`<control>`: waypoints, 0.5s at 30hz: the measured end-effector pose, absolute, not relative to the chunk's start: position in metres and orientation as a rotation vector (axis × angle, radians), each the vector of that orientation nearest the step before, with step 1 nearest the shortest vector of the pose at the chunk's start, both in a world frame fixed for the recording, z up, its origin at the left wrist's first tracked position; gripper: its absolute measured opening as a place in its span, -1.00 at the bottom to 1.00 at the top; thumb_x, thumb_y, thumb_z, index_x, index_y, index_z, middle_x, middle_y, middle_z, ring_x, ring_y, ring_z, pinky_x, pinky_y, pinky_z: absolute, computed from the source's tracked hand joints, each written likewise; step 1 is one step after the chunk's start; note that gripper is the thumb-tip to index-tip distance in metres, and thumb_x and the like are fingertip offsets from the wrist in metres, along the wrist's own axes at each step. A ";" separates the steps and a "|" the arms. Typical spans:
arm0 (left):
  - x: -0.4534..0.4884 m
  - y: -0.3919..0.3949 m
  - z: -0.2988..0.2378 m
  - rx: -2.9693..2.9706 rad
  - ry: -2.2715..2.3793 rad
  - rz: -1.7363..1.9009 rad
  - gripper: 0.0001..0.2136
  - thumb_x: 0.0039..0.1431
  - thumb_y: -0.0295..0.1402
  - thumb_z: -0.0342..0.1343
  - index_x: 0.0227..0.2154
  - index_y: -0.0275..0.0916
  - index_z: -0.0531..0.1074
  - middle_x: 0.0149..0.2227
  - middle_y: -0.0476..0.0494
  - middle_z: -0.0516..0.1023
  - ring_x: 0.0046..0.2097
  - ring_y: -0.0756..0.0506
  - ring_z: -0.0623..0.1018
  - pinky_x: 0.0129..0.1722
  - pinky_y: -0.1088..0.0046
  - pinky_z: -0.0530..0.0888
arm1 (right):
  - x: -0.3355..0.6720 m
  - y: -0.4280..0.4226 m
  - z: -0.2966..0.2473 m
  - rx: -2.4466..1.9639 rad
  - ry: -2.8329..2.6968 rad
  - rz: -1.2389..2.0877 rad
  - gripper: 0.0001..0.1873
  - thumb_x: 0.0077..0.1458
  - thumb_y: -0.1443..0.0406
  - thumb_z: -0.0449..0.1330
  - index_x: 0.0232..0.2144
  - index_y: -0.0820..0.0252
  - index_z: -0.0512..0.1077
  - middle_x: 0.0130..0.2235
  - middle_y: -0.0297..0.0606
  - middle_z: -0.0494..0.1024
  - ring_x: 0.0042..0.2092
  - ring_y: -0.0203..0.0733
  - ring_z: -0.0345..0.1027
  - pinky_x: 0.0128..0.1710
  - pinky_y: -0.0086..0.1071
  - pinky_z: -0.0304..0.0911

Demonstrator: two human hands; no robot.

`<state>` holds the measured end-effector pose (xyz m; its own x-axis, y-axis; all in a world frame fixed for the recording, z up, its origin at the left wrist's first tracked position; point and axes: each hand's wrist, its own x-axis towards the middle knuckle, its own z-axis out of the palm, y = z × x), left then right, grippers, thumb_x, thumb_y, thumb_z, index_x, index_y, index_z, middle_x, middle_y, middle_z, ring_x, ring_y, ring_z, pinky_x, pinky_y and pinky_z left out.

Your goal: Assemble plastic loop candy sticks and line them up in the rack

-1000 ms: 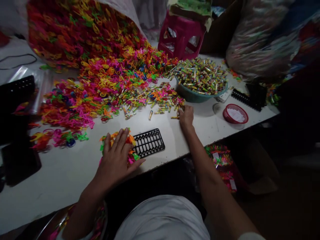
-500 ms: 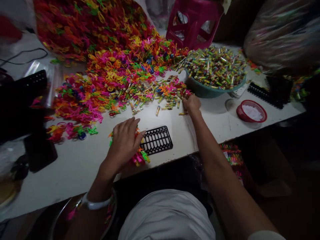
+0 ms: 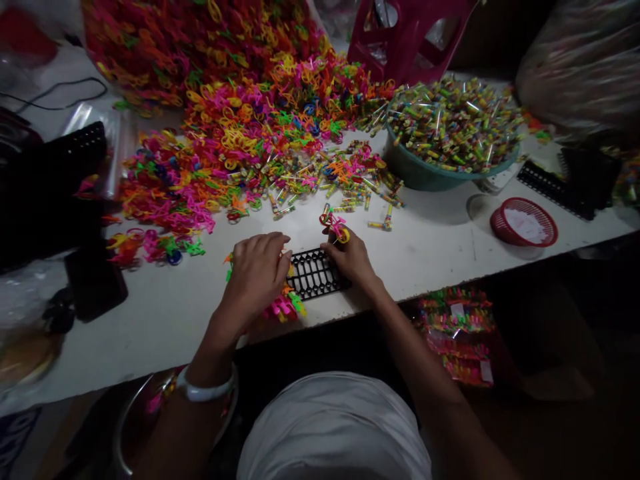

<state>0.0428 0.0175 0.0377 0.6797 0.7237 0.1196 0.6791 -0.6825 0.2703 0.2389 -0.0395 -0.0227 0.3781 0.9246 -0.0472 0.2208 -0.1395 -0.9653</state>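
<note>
A black plastic rack with rows of slots, abacus-like in shape (image 3: 316,275), lies near the table's front edge. My left hand (image 3: 260,270) rests over its left end, fingers stretched forward and thumb apart. Under and around that hand, small bright plastic pieces (image 3: 286,307) in pink, green and orange stick out; what lies beneath the palm is hidden. At the rack's right end my right hand (image 3: 354,257) pinches a few small plastic toys (image 3: 337,228), pink, red and yellow, between thumb and fingers.
Behind the hands spreads a large heap of colourful plastic pieces (image 3: 240,133). A green basin (image 3: 425,170) holds many small clear-and-yellow tubes. To the right stand a red basket (image 3: 500,230) with white bits and black racks (image 3: 555,190). A phone (image 3: 95,283) lies left.
My right hand has come back from the loose pile to the rack's right end, now with small plastic toys in its fingers. The left hand has stayed over the rack's left end.
</note>
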 end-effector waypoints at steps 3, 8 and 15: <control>0.043 0.016 0.038 2.684 1.155 0.323 -0.65 0.34 -0.26 -0.20 0.03 -0.24 0.36 0.07 -0.23 0.46 0.10 -0.24 0.38 0.05 0.14 0.22 | 0.227 -0.038 -0.019 -1.502 -0.998 0.994 -0.76 0.02 0.22 0.20 -0.22 0.16 0.38 -0.33 -0.33 0.53 -0.45 -0.25 0.47 -0.46 -0.40 0.38; 0.043 0.015 0.039 2.673 1.187 0.314 -0.67 0.34 -0.29 -0.18 0.05 -0.24 0.33 0.06 -0.22 0.47 0.10 -0.23 0.38 0.05 0.17 0.21 | 0.207 -0.034 -0.024 -1.550 -1.032 1.079 -0.84 0.01 0.27 0.23 -0.30 0.14 0.39 -0.52 -0.44 0.48 -0.52 -0.24 0.43 -0.50 -0.42 0.32; 0.040 0.015 0.038 2.678 1.192 0.295 -0.58 0.36 -0.21 -0.21 0.18 -0.28 0.22 0.09 -0.26 0.44 0.12 -0.24 0.36 0.06 0.17 0.21 | 0.185 -0.031 -0.030 -1.767 -1.480 0.718 -0.94 0.14 0.33 0.14 -0.36 0.17 0.42 -0.36 -0.27 0.51 -0.34 -0.20 0.40 -0.34 -0.41 0.23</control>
<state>0.0404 0.0152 0.0381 0.6557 0.7481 0.1019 0.7092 -0.6566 0.2569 0.1855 -0.0309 -0.0298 0.1888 0.9816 0.0272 0.5863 -0.0905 -0.8050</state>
